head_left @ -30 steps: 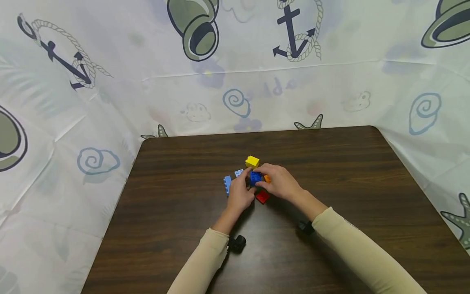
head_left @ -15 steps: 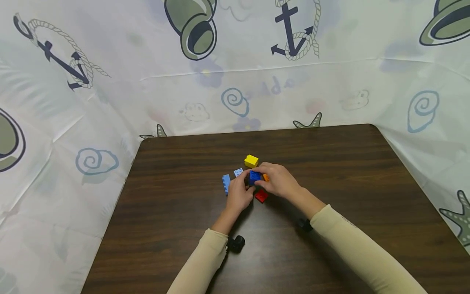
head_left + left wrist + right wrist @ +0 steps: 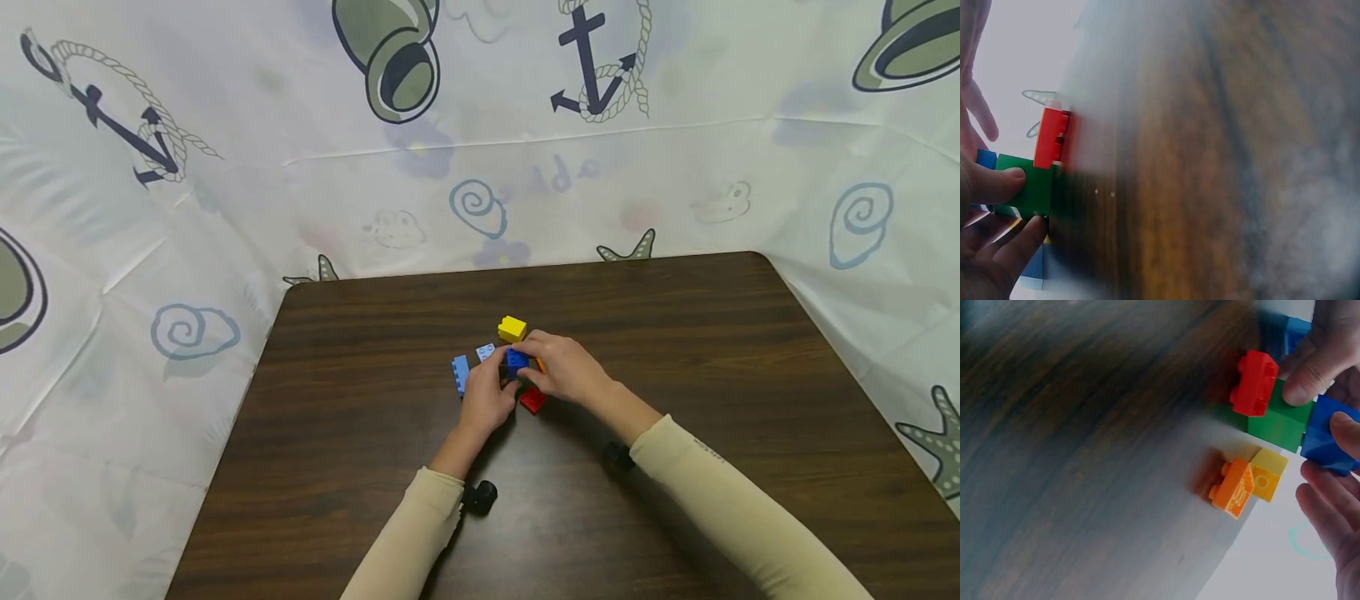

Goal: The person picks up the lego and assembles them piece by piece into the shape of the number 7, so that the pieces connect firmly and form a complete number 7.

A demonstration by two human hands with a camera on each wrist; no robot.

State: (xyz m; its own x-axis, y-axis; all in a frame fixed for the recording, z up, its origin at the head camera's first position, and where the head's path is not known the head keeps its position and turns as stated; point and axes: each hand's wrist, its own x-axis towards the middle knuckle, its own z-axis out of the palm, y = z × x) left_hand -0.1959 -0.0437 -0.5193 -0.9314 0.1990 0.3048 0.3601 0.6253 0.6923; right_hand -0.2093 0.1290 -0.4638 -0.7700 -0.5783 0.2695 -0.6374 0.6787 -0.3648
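My left hand [image 3: 486,402] pinches a green toy building brick [image 3: 1036,190] between thumb and fingers, low over the table. Against the green brick's upper side sits a dark blue brick [image 3: 1329,439], which my right hand [image 3: 572,369] holds by thumb and fingertips. In the right wrist view the blue and green bricks meet; whether their studs are fully pressed together I cannot tell. A red brick [image 3: 533,400] lies just in front of both hands. Beside the right fingers an orange brick [image 3: 1233,487] lies partly hidden from the head view.
Behind the hands lies a yellow brick [image 3: 512,328]. Two light blue bricks are left of them: a longer one [image 3: 460,374] and a smaller one [image 3: 485,352]. The dark wooden table [image 3: 360,333] ends at a patterned white cloth [image 3: 420,200].
Both hands keep their hold on the green and dark blue bricks with almost no movement. The head view has shifted slightly; the loose bricks stay where they were.
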